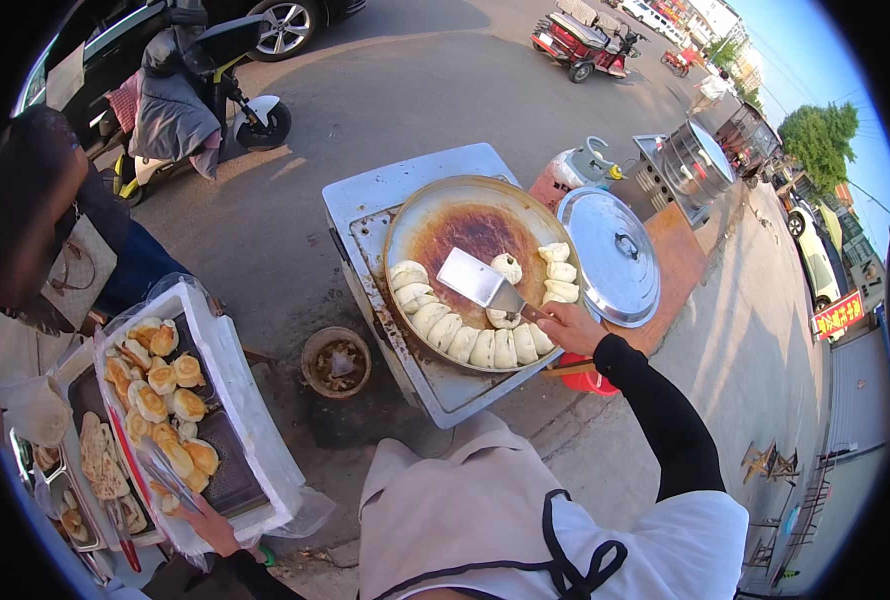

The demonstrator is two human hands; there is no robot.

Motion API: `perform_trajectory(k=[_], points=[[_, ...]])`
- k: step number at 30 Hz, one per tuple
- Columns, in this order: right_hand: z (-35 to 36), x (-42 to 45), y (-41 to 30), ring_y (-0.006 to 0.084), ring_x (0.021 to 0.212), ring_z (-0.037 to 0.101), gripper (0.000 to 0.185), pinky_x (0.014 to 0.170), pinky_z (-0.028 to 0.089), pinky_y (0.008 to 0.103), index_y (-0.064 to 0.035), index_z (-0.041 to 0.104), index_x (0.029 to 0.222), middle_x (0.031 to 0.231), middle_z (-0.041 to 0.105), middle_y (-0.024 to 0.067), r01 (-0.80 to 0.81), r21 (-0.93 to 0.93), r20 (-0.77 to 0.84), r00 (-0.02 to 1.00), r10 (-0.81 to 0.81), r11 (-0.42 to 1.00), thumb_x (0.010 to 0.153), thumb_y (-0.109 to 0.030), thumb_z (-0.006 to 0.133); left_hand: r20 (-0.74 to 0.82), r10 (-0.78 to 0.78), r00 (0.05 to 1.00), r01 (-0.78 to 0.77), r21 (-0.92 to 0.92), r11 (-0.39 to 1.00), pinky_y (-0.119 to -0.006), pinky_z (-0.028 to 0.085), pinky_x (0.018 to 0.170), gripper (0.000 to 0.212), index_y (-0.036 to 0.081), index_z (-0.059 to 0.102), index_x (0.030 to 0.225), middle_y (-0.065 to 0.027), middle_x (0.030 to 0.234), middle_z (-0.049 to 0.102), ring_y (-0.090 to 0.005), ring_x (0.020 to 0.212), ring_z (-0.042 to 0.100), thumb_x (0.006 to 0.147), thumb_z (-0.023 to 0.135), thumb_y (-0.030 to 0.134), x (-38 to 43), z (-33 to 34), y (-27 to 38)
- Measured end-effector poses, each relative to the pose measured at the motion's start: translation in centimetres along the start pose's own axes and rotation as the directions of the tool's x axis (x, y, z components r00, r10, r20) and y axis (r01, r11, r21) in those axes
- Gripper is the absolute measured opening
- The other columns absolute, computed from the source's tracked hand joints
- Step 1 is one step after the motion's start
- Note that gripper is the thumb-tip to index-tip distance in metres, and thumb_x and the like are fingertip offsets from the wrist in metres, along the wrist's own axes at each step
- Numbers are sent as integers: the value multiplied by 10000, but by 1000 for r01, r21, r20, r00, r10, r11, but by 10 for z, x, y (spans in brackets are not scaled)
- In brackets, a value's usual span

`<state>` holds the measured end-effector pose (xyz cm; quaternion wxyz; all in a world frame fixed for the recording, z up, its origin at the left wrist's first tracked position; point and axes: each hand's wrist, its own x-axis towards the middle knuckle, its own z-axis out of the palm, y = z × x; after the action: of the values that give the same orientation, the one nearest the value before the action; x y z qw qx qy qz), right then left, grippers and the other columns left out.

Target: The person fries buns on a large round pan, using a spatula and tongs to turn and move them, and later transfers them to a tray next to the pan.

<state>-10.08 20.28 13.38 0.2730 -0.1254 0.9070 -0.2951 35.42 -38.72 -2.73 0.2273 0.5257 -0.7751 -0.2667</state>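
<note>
My right hand (571, 328), in a black sleeve, grips the handle of a wide metal spatula (469, 276). The spatula's blade is over a large round griddle pan (482, 184), whose middle is browned. Pale stuffed buns (482, 347) line the pan's near and side edges. One bun (506, 268) sits farther in beside the blade; another (502, 319) is partly hidden under the spatula. My left hand (211, 525) is at lower left, closed around metal tongs (169, 472). The tongs' tips reach among browned buns (161, 375) in a white foam box (254, 420).
A round metal lid (610, 251) leans beside the pan, near a gas cylinder (586, 161). A waste bucket (336, 362) stands left of the metal stove (445, 409). Flatbreads (100, 457) lie in another box. A person with a handbag (79, 262) stands by a scooter (182, 112).
</note>
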Motion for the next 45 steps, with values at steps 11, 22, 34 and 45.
perform_trajectory(k=[11,22,34,45], points=[[-129,86,172,156,458,575,301,438,471,310,19,682,942,589,612,75,-277,-199,226,920,319,940,896,-257,571,850,260,457,43,-313,949,-341,464,480,372,19,473,1164,-83,623,573,-204,467,569,962,553,321,-191,237,384],[-146,187,229,297,702,660,277,662,521,406,-32,676,1006,745,655,166,210,-178,302,942,-149,961,887,-249,552,929,85,360,29,-102,994,-442,505,531,500,-24,427,1052,-262,791,628,-384,620,653,935,545,448,-237,435,504],[-147,176,189,320,974,658,314,804,522,477,-224,674,1155,993,701,101,458,-604,591,807,-19,653,887,-293,525,965,-52,256,298,-28,954,-284,404,378,473,-18,408,1173,-54,680,490,-115,435,474,980,527,396,-271,323,441],[-91,207,250,186,662,636,379,659,510,337,-129,606,1294,835,674,116,398,35,707,638,-304,917,924,-202,573,918,-102,384,437,-83,896,-276,391,370,427,26,438,1192,-39,667,504,-106,432,478,989,508,395,-310,303,422]])
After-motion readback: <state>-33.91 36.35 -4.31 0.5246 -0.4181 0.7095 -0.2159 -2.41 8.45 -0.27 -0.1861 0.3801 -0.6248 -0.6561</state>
